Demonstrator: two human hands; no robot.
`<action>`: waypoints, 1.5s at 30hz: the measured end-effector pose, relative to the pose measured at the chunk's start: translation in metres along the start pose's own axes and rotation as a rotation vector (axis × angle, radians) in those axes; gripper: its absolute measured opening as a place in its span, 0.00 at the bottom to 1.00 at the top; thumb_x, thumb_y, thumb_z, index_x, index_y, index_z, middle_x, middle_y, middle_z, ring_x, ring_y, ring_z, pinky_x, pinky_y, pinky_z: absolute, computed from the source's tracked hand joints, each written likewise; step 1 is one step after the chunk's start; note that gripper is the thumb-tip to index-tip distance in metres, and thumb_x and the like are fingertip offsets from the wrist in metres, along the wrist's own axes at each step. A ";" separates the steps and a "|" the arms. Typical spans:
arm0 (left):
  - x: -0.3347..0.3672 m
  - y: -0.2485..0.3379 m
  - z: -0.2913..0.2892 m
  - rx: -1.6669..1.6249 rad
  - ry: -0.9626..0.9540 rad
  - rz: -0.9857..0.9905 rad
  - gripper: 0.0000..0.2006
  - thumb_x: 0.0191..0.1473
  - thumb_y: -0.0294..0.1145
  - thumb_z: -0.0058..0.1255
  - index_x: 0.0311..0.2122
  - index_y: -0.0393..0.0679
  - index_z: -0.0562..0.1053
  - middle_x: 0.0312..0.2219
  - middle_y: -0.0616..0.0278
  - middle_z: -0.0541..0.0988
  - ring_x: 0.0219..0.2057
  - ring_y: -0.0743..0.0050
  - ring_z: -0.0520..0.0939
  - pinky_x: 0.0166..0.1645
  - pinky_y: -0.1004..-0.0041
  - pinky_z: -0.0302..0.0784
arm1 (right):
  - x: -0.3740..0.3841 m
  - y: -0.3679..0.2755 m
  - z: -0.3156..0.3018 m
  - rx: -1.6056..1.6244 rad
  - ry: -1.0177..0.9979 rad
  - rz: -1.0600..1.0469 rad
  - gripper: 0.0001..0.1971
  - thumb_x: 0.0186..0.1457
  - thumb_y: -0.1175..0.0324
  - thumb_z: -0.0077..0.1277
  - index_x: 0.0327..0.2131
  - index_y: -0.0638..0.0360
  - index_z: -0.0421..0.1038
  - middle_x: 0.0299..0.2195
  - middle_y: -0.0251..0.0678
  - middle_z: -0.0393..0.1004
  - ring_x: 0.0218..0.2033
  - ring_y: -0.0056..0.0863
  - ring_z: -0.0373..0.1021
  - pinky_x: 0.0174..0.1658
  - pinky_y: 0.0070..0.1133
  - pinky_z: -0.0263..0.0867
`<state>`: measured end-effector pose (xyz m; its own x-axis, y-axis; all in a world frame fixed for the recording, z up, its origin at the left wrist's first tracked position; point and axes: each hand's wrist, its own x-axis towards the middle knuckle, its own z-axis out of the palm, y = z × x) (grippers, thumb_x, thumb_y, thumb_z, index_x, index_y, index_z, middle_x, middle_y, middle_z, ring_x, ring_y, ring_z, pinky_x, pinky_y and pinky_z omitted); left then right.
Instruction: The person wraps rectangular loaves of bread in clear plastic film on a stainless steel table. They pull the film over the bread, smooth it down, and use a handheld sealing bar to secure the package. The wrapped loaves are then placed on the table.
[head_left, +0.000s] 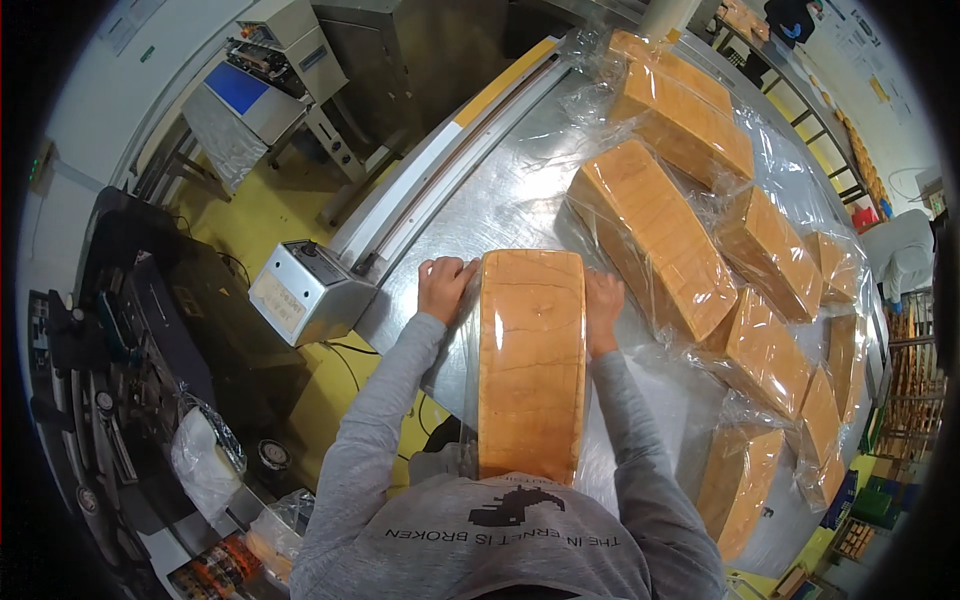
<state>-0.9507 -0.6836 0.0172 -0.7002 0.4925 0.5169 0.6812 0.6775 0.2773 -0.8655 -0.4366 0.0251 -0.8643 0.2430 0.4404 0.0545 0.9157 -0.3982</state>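
Note:
A long, box-shaped loaf of bread (532, 370) with a golden-brown crust lies in clear film right in front of me, its near end against my body. My left hand (446, 288) is closed at the far part of its left side, fingers curled. On the opposite side my right hand (602, 305) presses against the loaf, its fingers partly hidden. Between them the two hands hold the loaf. To the right, another film-wrapped loaf (655, 240) lies at an angle, apart from my right hand.
Several more wrapped loaves (770, 255) crowd the right part of the steel table (650, 400). Along its left edge runs a long bar sealer (470, 150) with a metal control box (310, 290). A machine with a blue panel (238, 90) stands far left. Far right is a person (897, 255).

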 end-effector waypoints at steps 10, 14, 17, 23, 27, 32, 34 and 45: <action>0.028 0.022 0.027 -0.148 0.130 -0.479 0.06 0.35 0.19 0.50 0.20 0.45 0.70 0.32 0.63 0.63 0.39 0.62 0.61 0.44 0.64 0.53 | -0.005 0.008 0.032 0.985 0.062 0.355 0.09 0.49 0.79 0.41 0.36 0.62 0.65 0.38 0.37 0.65 0.40 0.25 0.62 0.44 0.20 0.59; -0.004 0.025 0.043 -0.989 0.240 -0.688 0.06 0.47 0.18 0.42 0.33 0.37 0.67 0.35 0.61 0.64 0.37 0.74 0.68 0.43 0.80 0.65 | -0.015 -0.009 0.039 1.396 0.080 0.552 0.08 0.52 0.76 0.43 0.37 0.62 0.64 0.42 0.37 0.64 0.45 0.24 0.61 0.44 0.19 0.61; -0.014 0.038 0.043 -1.478 0.252 -0.922 0.10 0.51 0.19 0.41 0.41 0.38 0.63 0.39 0.59 0.66 0.41 0.75 0.68 0.46 0.79 0.65 | -0.020 -0.016 0.040 1.558 0.140 0.712 0.08 0.52 0.75 0.45 0.37 0.63 0.64 0.41 0.38 0.66 0.44 0.22 0.62 0.42 0.17 0.63; -0.011 0.034 0.054 -1.332 0.412 -0.889 0.10 0.52 0.21 0.41 0.41 0.37 0.63 0.37 0.59 0.70 0.36 0.79 0.71 0.42 0.80 0.67 | -0.013 -0.018 0.041 1.394 0.086 0.780 0.04 0.54 0.75 0.42 0.33 0.64 0.65 0.33 0.33 0.70 0.36 0.19 0.66 0.39 0.15 0.63; -0.019 0.022 0.064 -1.109 0.400 -0.919 0.05 0.54 0.24 0.41 0.36 0.36 0.67 0.29 0.64 0.72 0.30 0.83 0.71 0.37 0.81 0.68 | -0.009 -0.015 0.046 1.251 0.219 0.674 0.04 0.56 0.73 0.40 0.33 0.63 0.64 0.30 0.31 0.68 0.32 0.17 0.64 0.35 0.14 0.61; -0.007 0.017 0.038 -1.311 0.217 -0.980 0.08 0.55 0.31 0.40 0.33 0.37 0.69 0.25 0.68 0.72 0.28 0.86 0.70 0.35 0.82 0.66 | -0.005 -0.006 0.044 1.219 0.212 0.705 0.04 0.57 0.71 0.38 0.34 0.60 0.62 0.28 0.29 0.67 0.30 0.15 0.62 0.35 0.14 0.59; -0.006 0.007 0.025 -1.425 0.053 -0.967 0.08 0.55 0.31 0.40 0.34 0.37 0.69 0.25 0.68 0.72 0.28 0.85 0.70 0.35 0.83 0.66 | 0.000 -0.002 0.040 1.347 0.126 0.723 0.04 0.57 0.71 0.38 0.34 0.59 0.62 0.28 0.29 0.67 0.30 0.14 0.62 0.35 0.14 0.59; -0.013 0.010 0.009 -1.050 0.011 -0.710 0.07 0.53 0.31 0.45 0.31 0.38 0.67 0.26 0.67 0.72 0.28 0.85 0.69 0.35 0.82 0.66 | 0.004 -0.007 0.029 1.205 0.016 0.698 0.05 0.55 0.71 0.42 0.33 0.62 0.64 0.28 0.27 0.66 0.31 0.15 0.62 0.35 0.14 0.60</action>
<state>-0.9367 -0.6784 0.0055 -0.9814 0.1918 -0.0038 0.0019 0.0295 0.9996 -0.8837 -0.4515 0.0063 -0.8311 0.5411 -0.1280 0.0006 -0.2292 -0.9734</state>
